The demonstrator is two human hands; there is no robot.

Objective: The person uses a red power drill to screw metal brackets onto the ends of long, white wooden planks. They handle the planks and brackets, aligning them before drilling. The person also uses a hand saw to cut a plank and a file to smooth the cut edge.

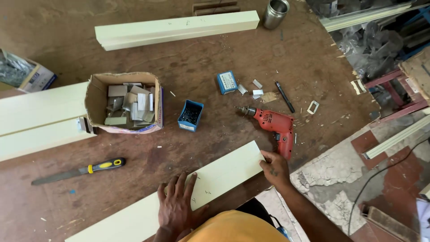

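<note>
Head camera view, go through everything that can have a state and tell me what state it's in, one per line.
Left hand: flat, fingers spread, pressing on the board.
Right hand: gripping the board's right end.
Board: lying flat at the table edge.
Drill: lying on its side, not held.
Cardboard box: open, holding metal pieces.
Small blue box: open, dark contents.
Blue packet: closed.
File: lying flat, untouched.
Metal cup: upright.

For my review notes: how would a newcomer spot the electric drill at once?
Start at the brown worktable and find the cream board under both hands at its near edge. Just beyond the right hand lies the drill. It is the only red thing there, pistol-shaped, with a metal chuck pointing left.
</note>
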